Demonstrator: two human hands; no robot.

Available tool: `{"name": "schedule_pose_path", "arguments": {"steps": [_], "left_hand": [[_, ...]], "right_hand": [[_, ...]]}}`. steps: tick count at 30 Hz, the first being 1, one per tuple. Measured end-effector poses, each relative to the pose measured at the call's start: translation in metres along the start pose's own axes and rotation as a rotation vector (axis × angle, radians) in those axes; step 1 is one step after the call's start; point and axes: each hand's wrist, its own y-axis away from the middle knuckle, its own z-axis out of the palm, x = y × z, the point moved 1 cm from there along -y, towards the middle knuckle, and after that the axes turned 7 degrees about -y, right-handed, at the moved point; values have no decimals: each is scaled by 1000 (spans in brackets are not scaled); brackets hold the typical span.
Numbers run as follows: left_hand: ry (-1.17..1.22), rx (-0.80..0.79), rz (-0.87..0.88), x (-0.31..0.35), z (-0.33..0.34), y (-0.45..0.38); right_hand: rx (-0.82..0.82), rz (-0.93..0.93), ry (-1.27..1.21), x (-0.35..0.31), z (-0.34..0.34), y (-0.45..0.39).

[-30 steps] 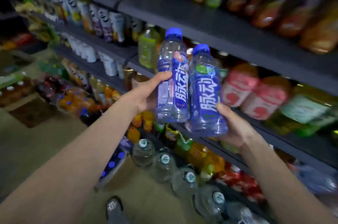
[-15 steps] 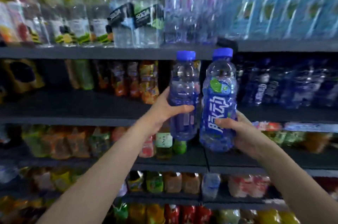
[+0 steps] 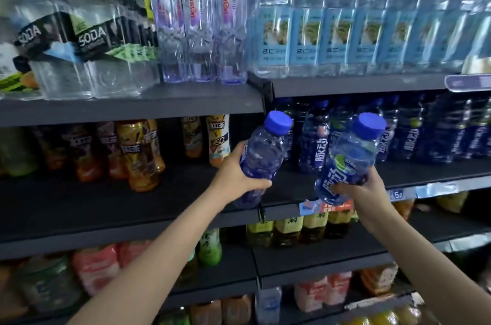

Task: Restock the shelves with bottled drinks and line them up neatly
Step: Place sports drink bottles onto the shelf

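I hold two blue-capped bottles with blue labels in front of a dark shelf [image 3: 292,186]. My left hand [image 3: 233,176] grips the left bottle [image 3: 263,157] round its lower half, and the bottle leans to the right. In my right hand [image 3: 364,191] the right bottle [image 3: 348,162] is held near its base, also tilted right. Behind both bottles, a row of matching blue bottles [image 3: 414,136] stands on that shelf, further back and to the right.
Tea bottles [image 3: 140,154] stand on the same shelf to the left. The shelf above carries soda bottles [image 3: 90,51], clear bottles [image 3: 199,27] and light-blue water bottles [image 3: 345,24]. Lower shelves hold green, yellow and pink drinks. Price tags [image 3: 398,194] line the shelf edge.
My view has risen from the low shelves and floor to the upper ones. Both bottles have moved apart, tipped to the right and come close to the shelf with the matching blue bottles.
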Motion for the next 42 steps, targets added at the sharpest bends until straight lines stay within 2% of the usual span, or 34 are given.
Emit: {"name": "schedule_pose_path", "arguments": {"steps": [6,11,14,18,21,28,32,35,38,42], "left_hand": [[-59,-15,-35,2,31,-29],[-86,84,-96,4,72,-55],[-138,169,-154,1,97,-70],[-82,313,-319,-3,126,-86],[-127,378,-388,-7,134,-96],[-461,277,-487,-11,143,-84],[-540,334,-485,-5,152,-91],[-582,354,-516,-4,159,-101],[-579,382,-534,-9,160,-111],[-563,427,-567,-16,158,-124]], "right_hand": [[120,61,-50,12,-36,-57],[6,166,42,29,-61,-125],[-125,175,222,35,-70,-157],[-319,-10,727,30,-73,-176],[-320,-111,952,28,-70,-177],[-210,-192,959,39,-55,-169],[-234,-126,890,45,-46,-176],[-236,-115,716,49,-51,-175],[-234,-219,571,53,-62,-167],[-295,-367,549,47,-63,-157]]}}
